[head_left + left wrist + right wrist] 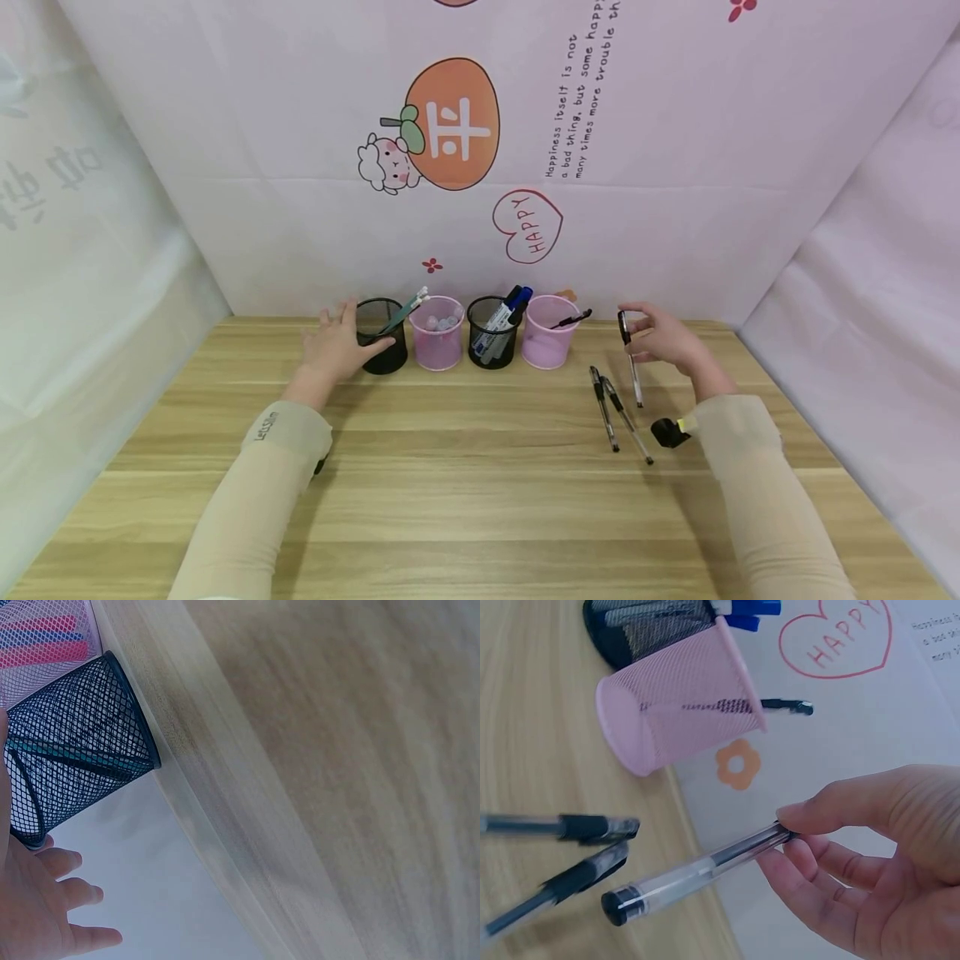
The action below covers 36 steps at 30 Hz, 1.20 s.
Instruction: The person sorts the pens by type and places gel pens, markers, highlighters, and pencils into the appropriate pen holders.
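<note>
My right hand (662,337) pinches a clear-barrelled gel pen (697,874) with black ends between thumb and fingers, holding it over the right side of the table. Two more gel pens (604,410) with black grips lie just left of it. On the left, my left hand (337,346) is spread against the side of a black mesh pen cup (386,358), thumb across its front, other fingers extended past it. Green pencils (405,312) lean inside that cup. A pink mesh cup (546,346), the nearest to the right hand, has one black pen (572,319) in it.
Between the end cups stand another pink mesh cup (437,350) with small pale items and a black mesh cup (491,354) with markers (495,327). The cups line up along the table's back edge, before a printed white cloth (300,208). A black device (670,432) sits by the right sleeve.
</note>
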Each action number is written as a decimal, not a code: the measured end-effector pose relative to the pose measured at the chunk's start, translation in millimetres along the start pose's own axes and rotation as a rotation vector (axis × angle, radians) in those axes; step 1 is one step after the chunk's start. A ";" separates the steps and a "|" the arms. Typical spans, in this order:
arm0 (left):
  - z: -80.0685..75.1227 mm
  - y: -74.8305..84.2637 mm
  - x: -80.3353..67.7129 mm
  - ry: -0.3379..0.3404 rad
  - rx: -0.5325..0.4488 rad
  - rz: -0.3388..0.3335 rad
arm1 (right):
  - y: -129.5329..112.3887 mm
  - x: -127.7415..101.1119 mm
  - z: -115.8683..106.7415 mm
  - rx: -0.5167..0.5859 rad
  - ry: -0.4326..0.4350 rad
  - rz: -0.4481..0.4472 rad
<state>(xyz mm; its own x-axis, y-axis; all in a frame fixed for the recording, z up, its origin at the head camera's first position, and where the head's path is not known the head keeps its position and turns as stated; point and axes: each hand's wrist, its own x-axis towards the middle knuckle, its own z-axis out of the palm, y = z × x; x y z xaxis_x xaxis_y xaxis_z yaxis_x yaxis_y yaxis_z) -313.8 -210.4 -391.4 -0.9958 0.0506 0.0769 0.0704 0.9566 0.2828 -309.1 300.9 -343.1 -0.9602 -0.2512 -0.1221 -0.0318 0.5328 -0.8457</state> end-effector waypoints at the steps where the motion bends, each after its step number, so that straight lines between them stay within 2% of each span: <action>1: 0.0 0.1 0.0 0.000 0.000 0.000 | -1.8 0.0 -0.1 0.006 0.004 -0.005; 14: -2.5 2.7 -1.9 0.008 -0.010 0.004 | -26.5 -2.6 -1.0 0.049 0.049 -0.065; 25: -1.6 2.5 -2.0 -0.004 -0.002 0.002 | -42.3 -3.0 7.4 0.151 0.111 -0.122; 31: -0.8 1.9 -0.9 -0.002 -0.001 0.003 | -49.4 0.3 15.1 0.219 0.177 -0.154; 36: -1.0 1.7 -0.9 -0.002 -0.008 0.002 | -51.3 5.7 23.6 0.333 0.296 -0.219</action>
<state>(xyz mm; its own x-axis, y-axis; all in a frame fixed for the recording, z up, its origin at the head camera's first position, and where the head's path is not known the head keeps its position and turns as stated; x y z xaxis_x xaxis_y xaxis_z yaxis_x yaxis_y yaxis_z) -312.7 -209.2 -390.0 -0.9957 0.0533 0.0752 0.0730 0.9541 0.2903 -306.3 253.1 -312.7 -0.9800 -0.0626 0.1887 -0.1974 0.1938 -0.9610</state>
